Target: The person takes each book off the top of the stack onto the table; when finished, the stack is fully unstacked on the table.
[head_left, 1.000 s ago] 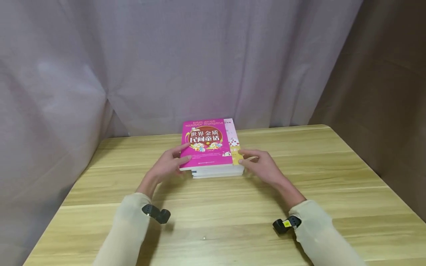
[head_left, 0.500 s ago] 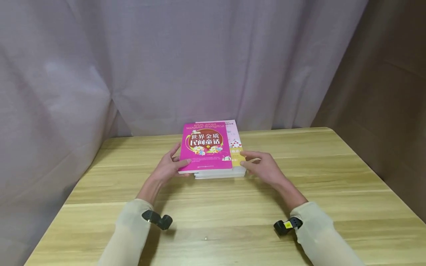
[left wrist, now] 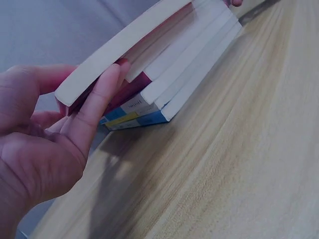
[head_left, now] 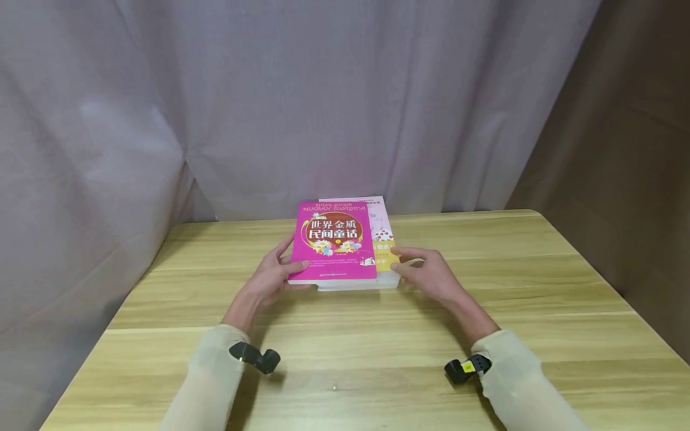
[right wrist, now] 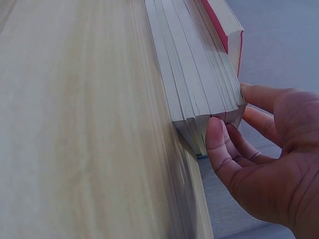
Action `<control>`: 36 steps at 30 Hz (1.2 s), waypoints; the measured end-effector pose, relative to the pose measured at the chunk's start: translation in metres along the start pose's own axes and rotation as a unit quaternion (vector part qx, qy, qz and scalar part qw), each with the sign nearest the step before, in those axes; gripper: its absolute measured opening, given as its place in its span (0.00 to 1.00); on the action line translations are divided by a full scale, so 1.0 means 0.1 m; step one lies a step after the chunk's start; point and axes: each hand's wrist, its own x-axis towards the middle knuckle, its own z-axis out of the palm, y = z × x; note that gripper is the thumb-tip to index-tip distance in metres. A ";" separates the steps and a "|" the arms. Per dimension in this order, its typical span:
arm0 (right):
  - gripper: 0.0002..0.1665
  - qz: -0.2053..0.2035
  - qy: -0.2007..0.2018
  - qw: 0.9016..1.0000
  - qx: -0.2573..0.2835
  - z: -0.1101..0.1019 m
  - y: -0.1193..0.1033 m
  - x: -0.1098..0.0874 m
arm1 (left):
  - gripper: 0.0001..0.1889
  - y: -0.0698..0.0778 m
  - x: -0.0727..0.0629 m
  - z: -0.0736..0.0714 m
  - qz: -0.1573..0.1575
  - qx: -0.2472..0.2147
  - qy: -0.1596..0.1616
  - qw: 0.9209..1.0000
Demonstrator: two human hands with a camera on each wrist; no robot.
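A magenta book [head_left: 339,269] with a round red title panel lies on top of a book stack, shifted toward the left. My left hand [head_left: 271,272] grips its left near corner, thumb on the cover and fingers underneath. In the left wrist view, that end of the magenta book [left wrist: 109,52] is raised, with a gap above the books below [left wrist: 164,89]. A pink and yellow book [head_left: 384,257] shows under it on the right. My right hand [head_left: 428,274] touches the right side of the stack with its fingertips and thumb, seen closer in the right wrist view.
The stack stands near the back edge of a light wood table [head_left: 345,347]. A grey curtain [head_left: 302,102] hangs behind it, and a darker brown one [head_left: 620,149] on the right. Dark wrist cameras [head_left: 256,357] sit on both cuffs.
The left fingers have slid under the magenta book and it has come a little nearer, showing more of the pink and yellow cover. My right hand has stayed at the stack's side.
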 end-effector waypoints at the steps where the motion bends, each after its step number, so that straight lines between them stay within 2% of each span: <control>1: 0.30 0.002 0.001 1.000 -0.002 0.00 0.00 0.01 | 0.45 0.01 0.00 0.00 0.001 -0.002 0.001 1.000; 10: 0.31 -0.005 -0.005 1.000 -0.003 -0.01 0.01 0.02 | 0.45 0.04 -0.09 -0.05 0.014 -0.004 0.010 1.000; 16: 0.31 -0.014 -0.006 1.000 0.005 -0.03 0.02 0.01 | 0.45 0.11 -0.21 -0.16 0.039 -0.015 0.014 0.999; 22: 0.31 -0.019 -0.005 1.000 0.006 -0.07 0.04 0.00 | 0.47 0.22 -0.32 -0.37 0.059 -0.032 0.011 0.998; 30: 0.32 -0.016 -0.008 1.000 0.000 -0.10 0.03 -0.01 | 0.48 0.36 -0.55 -0.72 0.050 -0.046 0.027 0.997; 36: 0.32 -0.008 -0.004 1.000 0.002 -0.12 0.02 -0.01 | 0.50 0.39 -0.71 -0.98 0.041 -0.038 0.034 0.998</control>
